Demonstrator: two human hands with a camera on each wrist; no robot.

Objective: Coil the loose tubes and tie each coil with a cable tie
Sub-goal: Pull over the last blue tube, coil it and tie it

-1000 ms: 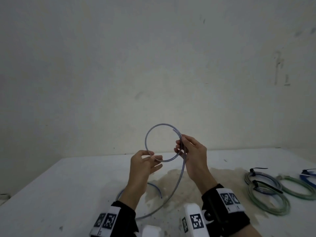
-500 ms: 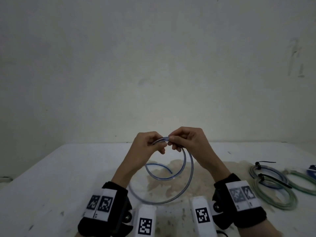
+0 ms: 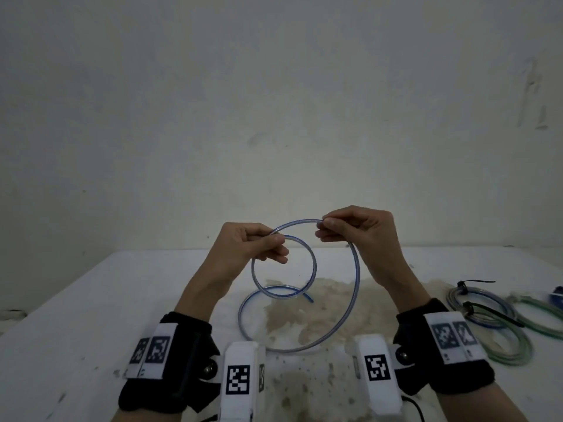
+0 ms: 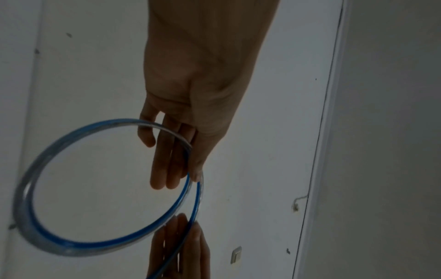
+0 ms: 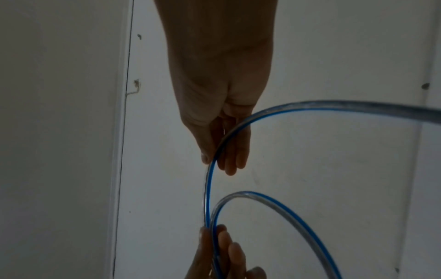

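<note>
Head view, count: one clear tube point(image 3: 353, 263) with a blue stripe in work; two hands; at 3 o'clock on the desk point(image 3: 76, 315) a cluster of tied coils point(image 3: 487, 312), at least three, each of the nearer two with a black cable tie point(image 3: 475, 282).
Head view, left hand point(image 3: 243, 248): fingers curled, thumb and forefinger pinching the tube where a small loop closes on itself.
Head view, right hand point(image 3: 359, 229): fingers curled, pinching the tube at the 12 o'clock point of a wider arc.
Head view, tube's place: held up in the air above the desk, the long arc sweeping down past 5 o'clock to the desk, the free end lying near the brown stain point(image 3: 320, 318).
Head view, hard to tell: the farthest coil is cut off by the picture's edge; its colour looks blue.

Left wrist view, left hand point(image 4: 190, 113): thumb and fingers closed narrowly on the tube point(image 4: 71, 243), which rounds into one full ring toward 8 o'clock.
Left wrist view, other hand: right hand point(image 4: 181, 251) at 6 o'clock, fingers on the same strand, partly cut off.

Right wrist view, right hand point(image 5: 219, 117): thumb and fingers pinching the tube point(image 5: 334, 106), narrow grip.
Right wrist view, other hand: left hand point(image 5: 222, 258) at 6 o'clock, holding two strands together.
Right wrist view, hidden: the tube runs off the picture at 3 and 5 o'clock.
</note>
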